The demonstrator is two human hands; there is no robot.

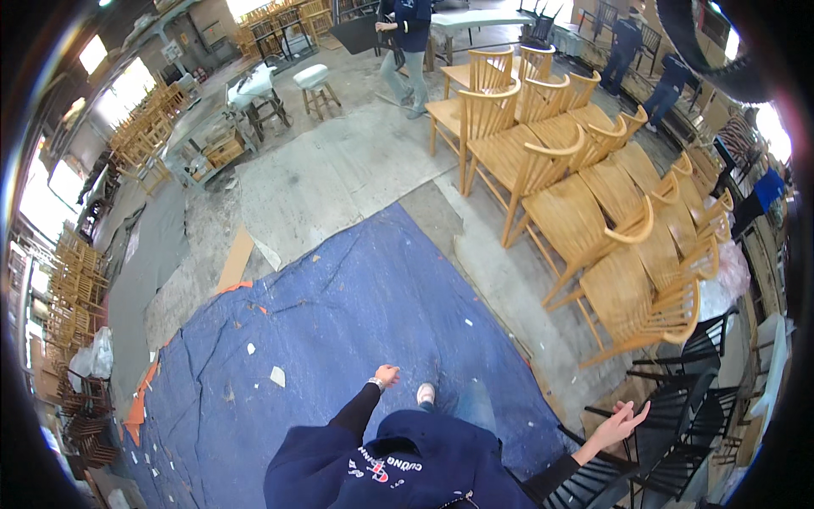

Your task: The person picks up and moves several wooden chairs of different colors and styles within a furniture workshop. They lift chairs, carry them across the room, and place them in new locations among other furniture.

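My left hand (387,376), with a watch (376,383) on its wrist, hangs in front of my body above a blue tarp (339,297). Its fingers are loosely curled together and nothing shows in them. Out to the right, my right hand (621,426) is stretched out, its fingers extended and apart. It holds nothing. Behind and below that hand are several black wooden chairs (674,428); whether it touches one I cannot tell. One of my shoes (426,394) shows on the tarp.
Rows of light wooden chairs (577,216) stand on the right along the tarp's edge. Ahead, a person (411,51) carries something dark near a stool (315,85). Two people (626,47) work at the far right. Scraps (277,376) litter the tarp; stacked chairs (76,280) line the left.
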